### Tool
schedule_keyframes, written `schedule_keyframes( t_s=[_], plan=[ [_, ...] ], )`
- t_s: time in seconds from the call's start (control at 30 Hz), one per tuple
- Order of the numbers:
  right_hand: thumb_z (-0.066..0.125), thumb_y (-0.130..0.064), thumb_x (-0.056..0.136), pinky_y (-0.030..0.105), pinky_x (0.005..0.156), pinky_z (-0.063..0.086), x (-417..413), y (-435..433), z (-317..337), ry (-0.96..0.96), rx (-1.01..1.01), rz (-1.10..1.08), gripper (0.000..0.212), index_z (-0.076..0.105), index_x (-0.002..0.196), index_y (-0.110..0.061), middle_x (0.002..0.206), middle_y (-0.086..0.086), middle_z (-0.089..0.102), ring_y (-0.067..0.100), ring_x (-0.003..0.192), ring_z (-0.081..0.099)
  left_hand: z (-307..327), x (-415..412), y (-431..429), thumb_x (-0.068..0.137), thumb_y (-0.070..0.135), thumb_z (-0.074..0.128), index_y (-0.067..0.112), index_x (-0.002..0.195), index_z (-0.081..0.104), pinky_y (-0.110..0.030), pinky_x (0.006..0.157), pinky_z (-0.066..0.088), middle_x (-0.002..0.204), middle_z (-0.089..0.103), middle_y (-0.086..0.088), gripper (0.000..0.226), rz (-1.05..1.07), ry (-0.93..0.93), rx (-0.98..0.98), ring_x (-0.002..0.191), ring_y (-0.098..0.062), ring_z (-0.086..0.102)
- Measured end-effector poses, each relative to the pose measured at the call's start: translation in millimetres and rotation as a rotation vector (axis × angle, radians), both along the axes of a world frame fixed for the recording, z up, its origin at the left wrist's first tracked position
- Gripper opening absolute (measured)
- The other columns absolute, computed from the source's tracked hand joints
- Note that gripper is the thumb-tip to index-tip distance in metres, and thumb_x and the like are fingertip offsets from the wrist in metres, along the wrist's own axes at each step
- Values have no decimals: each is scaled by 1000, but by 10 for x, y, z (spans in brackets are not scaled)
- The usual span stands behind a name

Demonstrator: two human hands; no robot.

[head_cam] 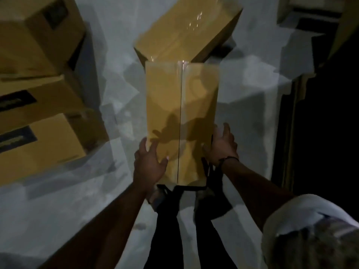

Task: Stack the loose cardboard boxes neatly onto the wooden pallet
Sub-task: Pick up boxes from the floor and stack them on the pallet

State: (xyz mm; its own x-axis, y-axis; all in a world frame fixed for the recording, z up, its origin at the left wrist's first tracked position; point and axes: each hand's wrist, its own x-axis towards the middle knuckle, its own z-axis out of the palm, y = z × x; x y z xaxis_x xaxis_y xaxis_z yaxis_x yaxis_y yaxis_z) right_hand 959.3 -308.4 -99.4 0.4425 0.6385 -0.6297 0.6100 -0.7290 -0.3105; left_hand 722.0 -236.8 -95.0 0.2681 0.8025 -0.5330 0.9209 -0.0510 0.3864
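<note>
A long taped cardboard box (181, 105) stands on the pale floor right in front of my feet, its centre seam running away from me. My left hand (148, 162) lies at its near left edge, fingers spread straight along the side and thumb on the top face. My right hand (221, 146) is at the near right edge, fingers straight and spread beside the box's side. Whether either palm presses the cardboard is hard to tell in the dim light. A second brown box (186, 30) lies at an angle just beyond the first. No wooden pallet shows.
Three stacked-looking cardboard boxes (37, 105) with dark labels fill the left side. A dark opening with a frame (320, 123) runs along the right. My legs and shoes (169, 199) stand directly behind the near box. Pale floor (77, 210) lies to my left.
</note>
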Motion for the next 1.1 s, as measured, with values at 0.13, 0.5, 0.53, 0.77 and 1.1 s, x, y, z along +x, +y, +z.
schedule_keyframes(
  t_s=[0.13, 0.5, 0.53, 0.77, 1.1],
  plan=[
    [64, -52, 91, 51, 118, 25, -192, 143, -544, 32, 46, -20, 97, 1, 161, -31, 165, 3, -24, 37, 149, 20, -621, 68, 347, 90, 48, 70, 36, 161, 19, -58, 112, 37, 168, 1, -11, 88, 24, 3, 7, 145, -49, 23],
    [74, -68, 73, 57, 116, 32, -362, 212, -449, -9, 161, -59, 114, 8, 160, -34, 165, 6, -22, 43, 147, 18, -553, 186, 489, 81, 64, 74, 52, 158, 15, -48, 110, 45, 159, 16, -7, 97, 175, -201, -93, 141, -38, 38],
    [72, -70, 73, 57, 113, 35, -361, 209, -296, -48, 169, -19, 111, 12, 159, -33, 166, 6, -18, 44, 144, 21, -377, 208, 468, 81, 63, 74, 50, 157, 24, -47, 111, 45, 158, 16, -4, 92, 191, -220, -54, 142, -37, 36],
    [54, -83, 76, 54, 110, 37, -546, 182, 1261, -121, 276, 119, 89, 33, 152, -40, 166, -8, 0, 44, 135, 27, 1359, 109, 215, 79, 67, 72, 57, 139, 49, -50, 116, 33, 161, 18, -3, 65, 271, -99, 149, 140, -39, 30],
    [53, -71, 86, 68, 114, 21, -1513, -199, 3181, -20, 430, 660, 75, 32, 152, -43, 164, -13, -28, 43, 151, -1, 3263, -898, -1370, 85, 73, 60, 53, 148, 41, -52, 110, 34, 167, 3, 14, 69, 636, 34, 258, 134, -40, 35]
  ],
)
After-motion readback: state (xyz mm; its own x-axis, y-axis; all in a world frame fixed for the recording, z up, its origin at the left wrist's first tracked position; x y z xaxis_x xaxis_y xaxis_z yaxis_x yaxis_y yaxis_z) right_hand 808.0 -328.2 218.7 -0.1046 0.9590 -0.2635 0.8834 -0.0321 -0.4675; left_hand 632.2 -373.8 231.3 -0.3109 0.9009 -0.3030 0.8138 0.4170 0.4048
